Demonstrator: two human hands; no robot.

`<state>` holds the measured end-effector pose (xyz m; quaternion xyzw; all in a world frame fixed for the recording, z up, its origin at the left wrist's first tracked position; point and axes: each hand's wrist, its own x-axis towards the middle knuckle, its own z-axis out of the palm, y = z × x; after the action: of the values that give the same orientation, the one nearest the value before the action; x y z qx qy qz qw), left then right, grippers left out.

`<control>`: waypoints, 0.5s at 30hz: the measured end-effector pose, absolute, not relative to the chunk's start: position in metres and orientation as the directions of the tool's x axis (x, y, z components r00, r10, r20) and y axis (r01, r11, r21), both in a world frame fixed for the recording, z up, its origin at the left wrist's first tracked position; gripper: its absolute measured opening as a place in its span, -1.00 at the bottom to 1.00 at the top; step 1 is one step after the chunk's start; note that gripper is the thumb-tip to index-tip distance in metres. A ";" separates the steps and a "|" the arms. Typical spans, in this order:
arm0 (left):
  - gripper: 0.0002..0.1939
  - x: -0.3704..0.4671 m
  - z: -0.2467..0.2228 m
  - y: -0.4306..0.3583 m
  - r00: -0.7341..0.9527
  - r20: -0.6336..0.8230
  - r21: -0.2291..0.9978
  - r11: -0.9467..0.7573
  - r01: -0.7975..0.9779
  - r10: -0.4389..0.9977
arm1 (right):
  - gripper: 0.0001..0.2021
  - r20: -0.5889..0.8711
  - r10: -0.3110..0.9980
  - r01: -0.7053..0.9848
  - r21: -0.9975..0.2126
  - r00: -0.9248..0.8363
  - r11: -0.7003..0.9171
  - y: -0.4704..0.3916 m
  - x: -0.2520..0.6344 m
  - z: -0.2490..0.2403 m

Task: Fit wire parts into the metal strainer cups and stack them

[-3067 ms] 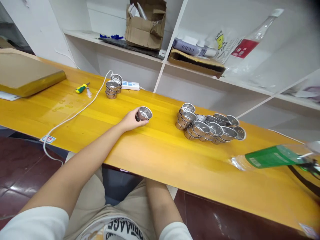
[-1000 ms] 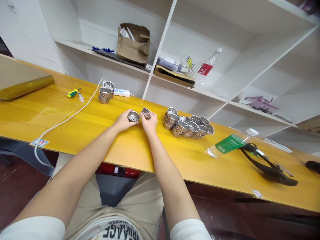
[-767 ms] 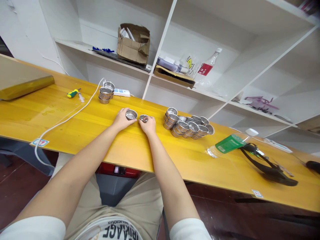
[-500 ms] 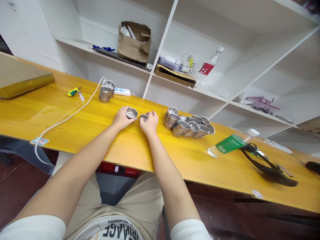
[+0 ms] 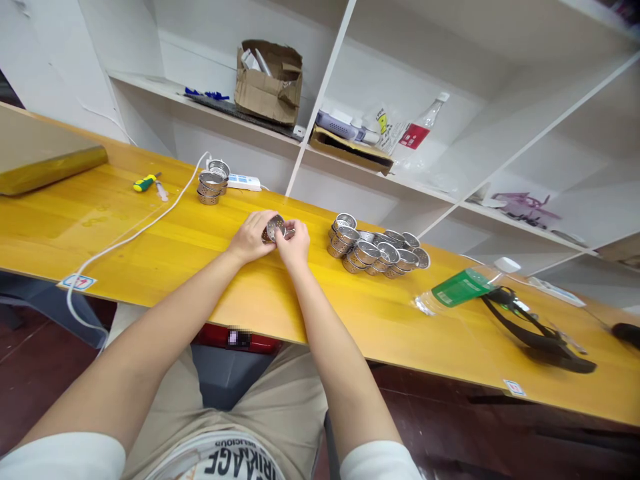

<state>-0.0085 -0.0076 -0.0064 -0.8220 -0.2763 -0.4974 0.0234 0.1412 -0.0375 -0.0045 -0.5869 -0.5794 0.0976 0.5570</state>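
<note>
The left hand (image 5: 250, 238) is wrapped around a metal cup (image 5: 276, 229), held over the table (image 5: 270, 300) in front of the person, its mouth tipped toward the right hand (image 5: 295, 245). The right hand is curled in close, thumb at the cup's mouth; a sliver of metal shows beside its fingers, but I cannot tell whether that is a second cup or how firmly those fingers are pressed. The step in hand looks to be fine two-handed handling of the cup, and any next move would call for a steady left grip while the right fingers work at the rim. The cup is thin, shiny and round, its walls and base pricked with small holes. Just to the right, a cluster of cups (image 5: 367, 252) of the same kind stands crowded and piled, rims tilted at several angles. Well off to the left, a smaller stack (image 5: 210, 190) sits near a smooth white power strip (image 5: 244, 182). Farther right lies a clear plastic bottle (image 5: 463, 287) with a green label.
</note>
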 end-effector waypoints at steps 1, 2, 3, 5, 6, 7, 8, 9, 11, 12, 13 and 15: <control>-0.36 -0.009 -0.007 -0.007 0.386 0.828 0.205 -0.861 0.465 0.406 | -0.73 0.486 0.807 0.535 -0.804 0.335 0.261 -0.036 0.142 -0.004; -0.36 -0.009 -0.007 -0.007 0.415 0.824 0.180 -0.872 0.456 0.387 | -0.68 0.439 0.824 0.494 -0.838 0.357 0.232 -0.035 0.143 -0.004; -0.37 -0.008 -0.007 -0.007 0.435 0.818 0.164 -0.878 0.450 0.376 | -0.66 0.400 0.838 0.458 -0.864 0.371 0.209 -0.034 0.144 -0.004; -0.38 -0.008 -0.006 -0.007 0.449 0.811 0.157 -0.878 0.452 0.376 | -0.67 0.361 0.855 0.416 -0.889 0.373 0.194 -0.033 0.144 -0.003; -0.39 -0.007 -0.006 -0.007 0.444 0.811 0.163 -0.875 0.456 0.382 | -0.68 0.357 0.857 0.410 -0.891 0.372 0.194 -0.033 0.143 -0.003; -0.40 -0.007 -0.006 -0.007 0.436 0.811 0.172 -0.872 0.458 0.390 | -0.68 0.359 0.856 0.411 -0.891 0.371 0.195 -0.034 0.143 -0.002; -0.40 -0.007 -0.006 -0.007 0.427 0.811 0.185 -0.868 0.460 0.400 | -0.67 0.365 0.855 0.416 -0.887 0.369 0.199 -0.035 0.142 -0.001; -0.39 -0.007 -0.006 -0.007 0.417 0.810 0.202 -0.864 0.461 0.412 | -0.66 0.375 0.852 0.424 -0.882 0.365 0.206 -0.036 0.141 0.000; -0.37 -0.008 -0.006 -0.007 0.390 0.803 0.250 -0.848 0.466 0.451 | -0.66 0.400 0.844 0.447 -0.867 0.357 0.221 -0.039 0.140 0.002; -0.35 -0.009 -0.006 -0.007 0.375 0.795 0.280 -0.836 0.471 0.477 | -0.68 0.410 0.841 0.459 -0.859 0.353 0.227 -0.040 0.139 0.003; -0.33 -0.009 -0.006 -0.008 0.359 0.785 0.312 -0.822 0.476 0.505 | -0.69 0.417 0.839 0.470 -0.853 0.350 0.227 -0.041 0.139 0.003; -0.29 -0.009 -0.007 -0.009 0.331 0.765 0.364 -0.795 0.485 0.552 | -0.72 0.421 0.837 0.491 -0.843 0.349 0.219 -0.042 0.139 0.004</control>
<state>-0.0091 -0.0088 -0.0068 -0.8151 -0.3180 -0.4831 -0.0347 0.1392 -0.0415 0.0040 -0.6051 -0.5488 0.1557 0.5554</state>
